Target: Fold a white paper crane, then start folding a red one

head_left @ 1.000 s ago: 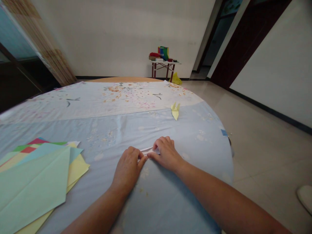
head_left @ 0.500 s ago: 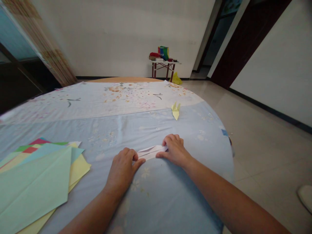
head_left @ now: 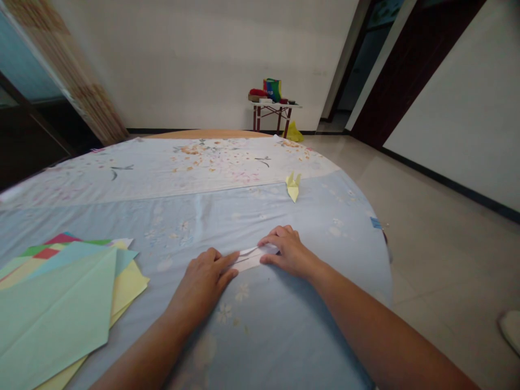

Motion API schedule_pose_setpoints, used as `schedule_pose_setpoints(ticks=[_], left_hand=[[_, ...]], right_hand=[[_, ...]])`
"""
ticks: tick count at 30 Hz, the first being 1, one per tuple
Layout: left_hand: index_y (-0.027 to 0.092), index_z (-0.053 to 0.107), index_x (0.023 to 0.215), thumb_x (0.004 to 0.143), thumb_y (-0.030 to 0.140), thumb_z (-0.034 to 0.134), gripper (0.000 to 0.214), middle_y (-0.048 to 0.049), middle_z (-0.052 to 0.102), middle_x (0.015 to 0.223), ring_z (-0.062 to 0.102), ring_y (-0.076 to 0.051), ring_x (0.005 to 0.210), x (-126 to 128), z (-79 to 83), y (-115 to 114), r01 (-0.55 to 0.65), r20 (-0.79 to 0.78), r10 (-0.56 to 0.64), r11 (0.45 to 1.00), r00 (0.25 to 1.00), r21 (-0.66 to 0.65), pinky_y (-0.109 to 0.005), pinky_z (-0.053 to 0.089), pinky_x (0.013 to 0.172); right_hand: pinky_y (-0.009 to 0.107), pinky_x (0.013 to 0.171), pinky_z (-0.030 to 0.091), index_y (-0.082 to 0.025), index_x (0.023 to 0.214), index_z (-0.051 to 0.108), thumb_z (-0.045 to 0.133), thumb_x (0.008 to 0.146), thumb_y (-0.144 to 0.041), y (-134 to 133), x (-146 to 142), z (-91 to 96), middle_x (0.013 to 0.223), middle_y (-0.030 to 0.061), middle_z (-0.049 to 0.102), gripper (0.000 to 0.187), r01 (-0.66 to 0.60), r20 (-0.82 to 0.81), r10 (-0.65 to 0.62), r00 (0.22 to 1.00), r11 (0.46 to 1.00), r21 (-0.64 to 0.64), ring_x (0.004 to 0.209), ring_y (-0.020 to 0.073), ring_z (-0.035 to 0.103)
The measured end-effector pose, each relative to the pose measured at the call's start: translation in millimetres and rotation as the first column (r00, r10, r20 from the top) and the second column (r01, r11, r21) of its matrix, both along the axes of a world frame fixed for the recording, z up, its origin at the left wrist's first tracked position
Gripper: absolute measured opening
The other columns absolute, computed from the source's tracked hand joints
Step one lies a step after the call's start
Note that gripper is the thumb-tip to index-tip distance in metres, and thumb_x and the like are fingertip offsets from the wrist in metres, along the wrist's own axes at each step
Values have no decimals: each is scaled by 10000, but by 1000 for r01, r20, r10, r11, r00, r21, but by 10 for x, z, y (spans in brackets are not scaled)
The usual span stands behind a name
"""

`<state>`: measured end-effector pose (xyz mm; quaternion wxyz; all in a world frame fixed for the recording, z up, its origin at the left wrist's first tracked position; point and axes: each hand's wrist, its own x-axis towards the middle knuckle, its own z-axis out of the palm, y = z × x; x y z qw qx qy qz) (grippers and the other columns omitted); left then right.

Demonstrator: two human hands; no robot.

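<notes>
A small strip of folded white paper (head_left: 248, 261) lies on the blue part of the tablecloth, with a dark slit running along its middle. My left hand (head_left: 206, 275) covers its left end, index finger and thumb pressed on it. At the right end, my right hand (head_left: 285, 250) pinches the paper between thumb and fingers. Both ends are partly hidden under my fingers. Beyond my right hand, a pale yellow folded paper figure (head_left: 293, 187) with two upright points rests on the cloth.
A stack of coloured paper sheets (head_left: 60, 303), pale green on top, lies at the left. The floral tablecloth (head_left: 162, 179) covers a round table. A blue clip (head_left: 376, 222) sits at its right edge. A small side table (head_left: 276, 104) with items stands by the wall.
My left fingers have stretched forward over the paper's left end. My right fingertips have moved left along its upper edge. The paper looks flatter and less of it shows.
</notes>
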<state>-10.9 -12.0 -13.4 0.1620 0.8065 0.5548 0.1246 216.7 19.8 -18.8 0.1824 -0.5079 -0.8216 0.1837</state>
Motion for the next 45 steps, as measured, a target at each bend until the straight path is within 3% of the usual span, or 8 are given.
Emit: schedule_pose_setpoints(ticks=[7, 13, 19, 27, 34, 37, 40, 45], left_hand=[[278, 619, 1094, 819, 465, 443, 376, -65, 530, 919, 496, -224, 872, 16, 16, 18, -22, 30, 20, 998, 999, 64, -388, 402, 804], [230, 655, 951, 847, 406, 402, 325, -69, 575, 918, 512, -222, 891, 88, 70, 26, -10, 79, 4, 997, 997, 75, -386, 394, 825], [194, 613, 773, 832, 432, 390, 332, -26, 602, 735, 544, -194, 729, 98, 188, 46, -43, 208, 63, 994, 976, -99, -320, 411, 691], [157, 644, 851, 774, 448, 492, 338, -10, 662, 752, 581, -165, 709, 98, 230, 67, 99, 487, 147, 890, 861, -445, -253, 422, 653], [154, 673, 886, 745, 419, 569, 319, -11, 687, 761, 598, -171, 726, 98, 257, 70, 114, 593, 205, 884, 778, -454, -252, 432, 670], [150, 677, 859, 723, 412, 598, 306, -6, 680, 724, 586, -150, 670, 106, 209, 71, -10, 650, 321, 901, 689, -435, -232, 429, 631], [140, 661, 890, 708, 426, 616, 342, -1, 664, 680, 564, -125, 599, 121, 124, 74, -118, 729, 438, 887, 526, -447, -219, 433, 584], [135, 615, 969, 711, 411, 624, 378, -13, 676, 683, 597, -139, 594, 154, 36, 80, -85, 810, 516, 853, 278, -515, -265, 493, 623]], right_hand=[[358, 863, 311, -240, 1070, 601, 579, 787, -429, 5, 66, 37, 986, 56, 544, 342, 10, -68, -8, 998, 999, 34, 986, 204, 415], [360, 855, 309, -227, 972, 601, 659, 726, -379, -8, -9, 6, 1018, 51, 553, 295, -31, -30, 32, 999, 999, 38, 1013, 211, 411], [289, 793, 368, -192, 875, 611, 631, 748, -234, -14, -66, 53, 818, 8, 603, 135, -148, -224, 134, 965, 988, -47, 815, 146, 523], [267, 781, 431, -172, 851, 665, 643, 724, -273, -10, -124, 46, 834, 17, 648, 164, -136, -583, 14, 812, 977, -166, 813, 141, 595], [253, 724, 446, -174, 950, 632, 647, 705, -274, 82, -232, 218, 843, 14, 648, 264, -116, -600, 6, 800, 983, -145, 755, 121, 580], [244, 711, 447, -189, 1123, 528, 642, 704, -291, 121, -316, 268, 982, 43, 605, 445, 18, -697, -82, 713, 995, -98, 834, 123, 554], [233, 641, 439, -173, 1056, 532, 586, 743, -344, 110, -401, 231, 932, 43, 588, 360, 174, -754, -243, 610, 970, -172, 778, 121, 532], [217, 554, 382, -144, 741, 575, 570, 752, -362, 7, -498, 102, 614, -23, 526, 218, 76, -712, -273, 647, 952, -297, 556, 85, 448]])
